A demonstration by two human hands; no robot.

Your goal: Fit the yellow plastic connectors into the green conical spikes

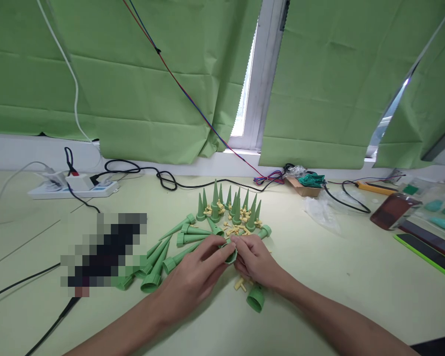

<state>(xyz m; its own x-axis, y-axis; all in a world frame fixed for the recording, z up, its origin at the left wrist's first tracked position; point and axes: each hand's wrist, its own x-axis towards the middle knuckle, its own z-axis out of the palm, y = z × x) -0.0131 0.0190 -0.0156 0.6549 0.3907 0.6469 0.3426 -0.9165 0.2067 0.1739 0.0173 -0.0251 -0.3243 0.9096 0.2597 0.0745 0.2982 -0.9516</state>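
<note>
My left hand (198, 272) is closed round a green plastic watering spike (230, 255), its open round end facing me. Against the far side of that end, the fingers of my right hand (257, 259) are pinched together; whatever lies between them is hidden. Below my right hand lie a yellow T-shaped valve (240, 284) and another green spike (255, 299), open end toward me. Several more green spikes (156, 272) lie to the left of my hands. Beyond my hands, upright green spikes (236, 212) stand around a scatter of small yellow valves (237, 230).
A white power strip (77, 188) with black cables sits at the back left, and a pixelated dark object (107, 252) lies nearer. At the right are a small cardboard box (304, 189), clear plastic bags (321, 212), a dark red object (395, 210) and a green-edged phone (430, 257).
</note>
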